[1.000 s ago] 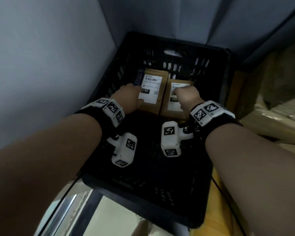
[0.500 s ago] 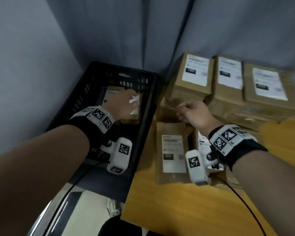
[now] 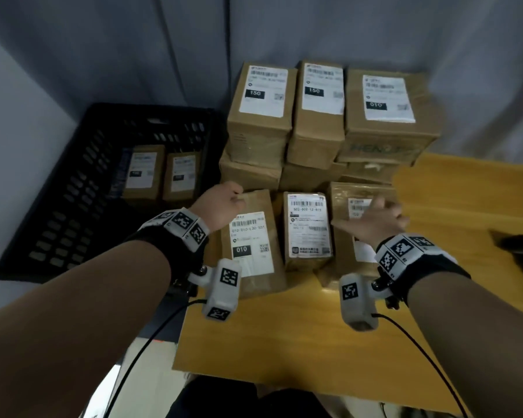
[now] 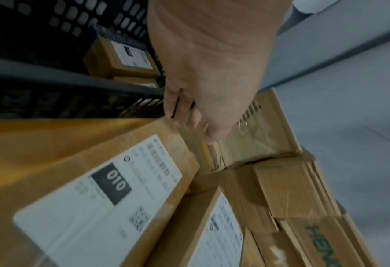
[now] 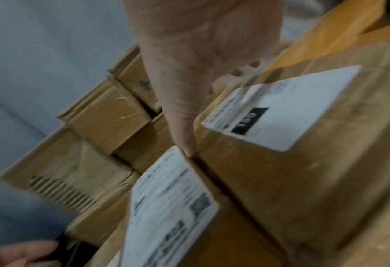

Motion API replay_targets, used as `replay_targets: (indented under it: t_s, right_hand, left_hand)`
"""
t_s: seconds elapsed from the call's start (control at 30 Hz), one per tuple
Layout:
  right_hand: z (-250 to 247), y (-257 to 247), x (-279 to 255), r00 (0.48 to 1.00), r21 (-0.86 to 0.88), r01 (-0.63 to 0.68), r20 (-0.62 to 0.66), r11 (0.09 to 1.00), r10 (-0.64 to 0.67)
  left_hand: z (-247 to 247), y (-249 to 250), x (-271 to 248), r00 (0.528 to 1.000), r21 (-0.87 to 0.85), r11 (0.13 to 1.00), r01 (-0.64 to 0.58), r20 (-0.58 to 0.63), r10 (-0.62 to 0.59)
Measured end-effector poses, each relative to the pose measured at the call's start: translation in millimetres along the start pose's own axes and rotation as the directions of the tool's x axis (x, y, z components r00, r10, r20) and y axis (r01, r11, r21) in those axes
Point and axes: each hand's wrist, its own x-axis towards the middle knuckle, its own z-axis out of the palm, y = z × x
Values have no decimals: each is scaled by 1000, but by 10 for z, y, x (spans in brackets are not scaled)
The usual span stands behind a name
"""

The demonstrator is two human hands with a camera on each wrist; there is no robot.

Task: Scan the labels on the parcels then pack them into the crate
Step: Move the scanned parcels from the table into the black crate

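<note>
The black crate stands left of the table with two labelled brown parcels lying side by side in it. Three parcels form a front row on the table. My left hand hovers with loosely curled fingers at the far left corner of the flat "010" parcel and grips nothing. My right hand is spread over the right parcel. Its thumb points into the gap beside the middle parcel.
A stack of labelled cardboard boxes rises behind the front row against the grey wall. The yellow table shows bare wood in front. A dark object lies at its right edge. Cables trail from both wrists.
Both hands have come out of the crate and moved right over the table's front row of parcels. The two parcels stay in the crate. My view has swung right.
</note>
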Motion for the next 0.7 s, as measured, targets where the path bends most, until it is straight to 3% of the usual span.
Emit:
replay_targets:
  t_s: [0.1,0.2,0.3,0.4,0.47,0.57,0.7]
  right_hand:
    - [91,253,91,994,103,-25,111,994,14]
    - [119,404,89,998,230,52,24,972,-59]
    - [126,593,136,998,548,57,-49,834,-35]
    - [175,704,136,984,651,-79,174,755,-46]
    - [216,717,114,960,739,-179,277,649,-50]
    - [321,766,138,938,834,-263,339,484,-76]
    - [388,857,105,904,883,-362,411,299,-117]
  left_hand:
    - [180,159,-5,1000,-4,1000,-20,10,20]
    - [346,332,6,998,-21,998,-62,-9,62]
    - [517,530,27,996,-11,996,-86,10,86]
    - [661,699,70,991,127,986,-112,83,102]
    - [716,766,84,987,256,959,-121,134,88]
    - [750,762,82,981,359,920,-157,161,104]
    - [742,652,93,978,344,920,-186,150,141]
